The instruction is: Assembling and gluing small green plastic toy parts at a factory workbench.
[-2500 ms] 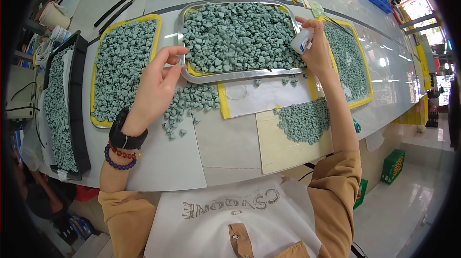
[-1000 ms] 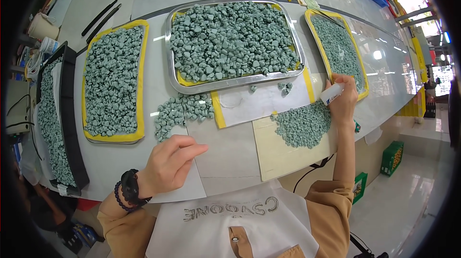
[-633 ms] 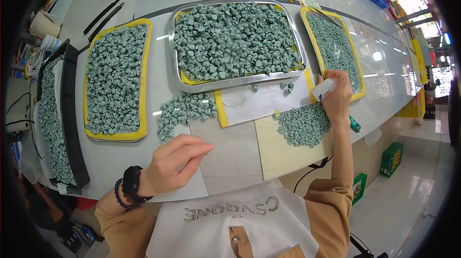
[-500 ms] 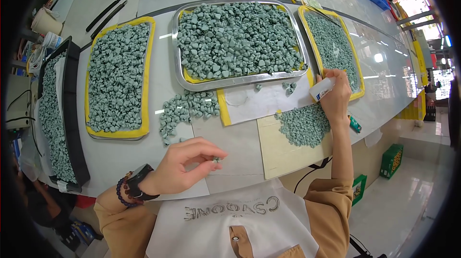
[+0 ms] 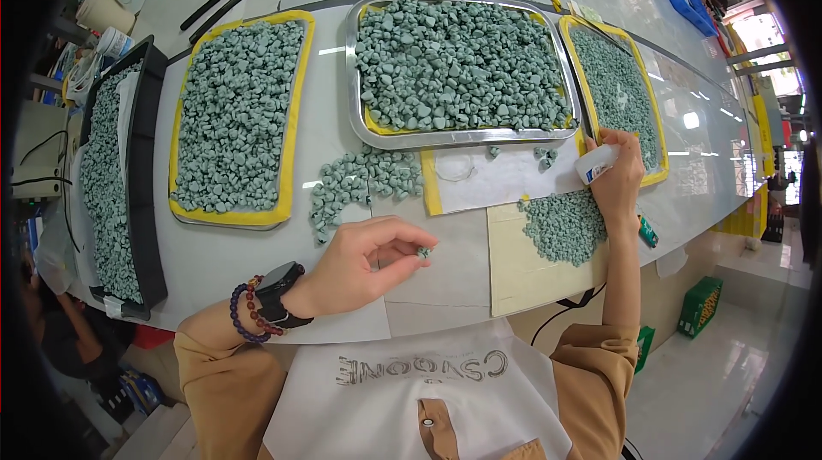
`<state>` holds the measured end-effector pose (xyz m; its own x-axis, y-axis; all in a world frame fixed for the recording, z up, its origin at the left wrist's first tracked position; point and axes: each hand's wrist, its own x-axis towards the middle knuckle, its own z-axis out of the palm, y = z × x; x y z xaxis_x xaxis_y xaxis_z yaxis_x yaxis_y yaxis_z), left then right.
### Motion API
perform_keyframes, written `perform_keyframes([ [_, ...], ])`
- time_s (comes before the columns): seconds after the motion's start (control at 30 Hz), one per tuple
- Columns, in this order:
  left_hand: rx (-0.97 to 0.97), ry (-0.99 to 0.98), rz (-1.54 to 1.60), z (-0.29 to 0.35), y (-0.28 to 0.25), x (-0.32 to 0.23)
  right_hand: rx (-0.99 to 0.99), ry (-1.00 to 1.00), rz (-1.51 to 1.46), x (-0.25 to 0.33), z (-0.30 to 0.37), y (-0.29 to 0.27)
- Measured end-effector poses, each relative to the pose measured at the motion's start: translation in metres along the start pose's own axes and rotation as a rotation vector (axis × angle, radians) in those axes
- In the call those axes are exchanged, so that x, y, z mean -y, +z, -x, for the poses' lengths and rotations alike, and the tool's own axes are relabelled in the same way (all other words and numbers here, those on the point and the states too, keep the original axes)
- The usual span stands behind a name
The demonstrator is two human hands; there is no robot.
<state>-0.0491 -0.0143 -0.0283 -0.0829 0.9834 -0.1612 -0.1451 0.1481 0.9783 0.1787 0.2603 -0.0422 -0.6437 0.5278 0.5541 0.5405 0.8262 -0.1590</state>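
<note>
we see grey-green on the heaped pieces point(image 5: 462, 66) and the small piece point(image 5: 424, 252) in our left hand point(image 5: 364, 263); the middle tray point(image 5: 353, 83) is silver. yellow borders the left tray point(image 5: 296, 118) and right tray point(image 5: 652, 179); the long box point(image 5: 144, 186) is black. the bottle point(image 5: 597, 165) in our right hand point(image 5: 618, 182) is whitish with a blue patch. we wear a black watch point(image 5: 278, 287), dark blue beads point(image 5: 235, 310), dark red beads point(image 5: 253, 308), tan sleeves point(image 5: 231, 400) and an off-white apron point(image 5: 368, 421) with dark lettering.

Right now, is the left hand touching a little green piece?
Touching. The head view shows the left hand pinching the green piece between thumb and finger.
</note>
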Motion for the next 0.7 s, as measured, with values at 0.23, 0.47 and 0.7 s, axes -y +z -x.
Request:
perform_keyframes([
  [0.23,-0.07,-0.128,0.183,-0.006,-0.019,-0.027,-0.015,-0.027,0.001,-0.001,-0.003,-0.004],
  [0.47,-0.207,-0.351,0.5,-0.012,-0.048,-0.041,-0.19,-0.154,-0.146,0.035,-0.001,-0.019],
  [0.7,-0.212,-0.334,0.577,-0.018,-0.049,-0.048,0.153,-0.322,-0.521,0.101,0.0,0.003],
])
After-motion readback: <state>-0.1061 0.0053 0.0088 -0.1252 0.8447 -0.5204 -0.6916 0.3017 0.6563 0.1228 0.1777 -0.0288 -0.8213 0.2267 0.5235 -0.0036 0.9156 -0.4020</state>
